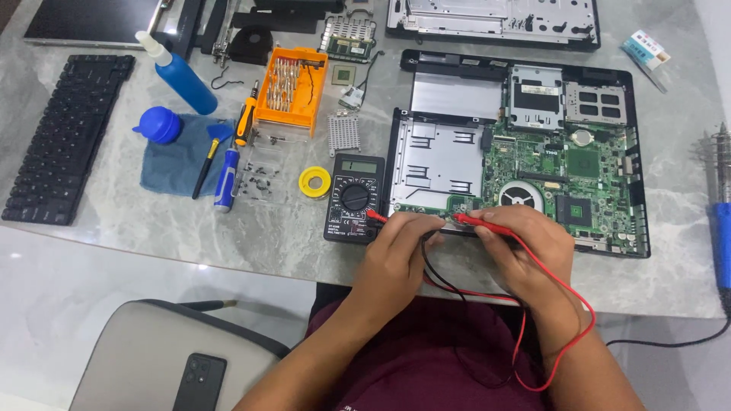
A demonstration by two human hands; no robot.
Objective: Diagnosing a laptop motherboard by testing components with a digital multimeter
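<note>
Head view: an opened laptop base (525,152) with its green motherboard (563,175) exposed is laid flat on the grey marble table (152,221), its long axis running left to right, directly ahead of both hands and slightly to the right. A black digital multimeter (354,198) is set just beside the base's left edge, nearer the left hand. The left hand (396,255) is curled closed at the front edge of the base, apparently around a black lead, though the probe itself is hidden under the fingers. The right hand (521,247) is closed on a red probe (483,223), held nearly level with its tip pointing left toward the board's front-left corner. Red and black test leads (563,327) are looped back toward the lap. Smaller items well to the left are an orange bit case (289,91) and a yellow tape roll (314,181).
</note>
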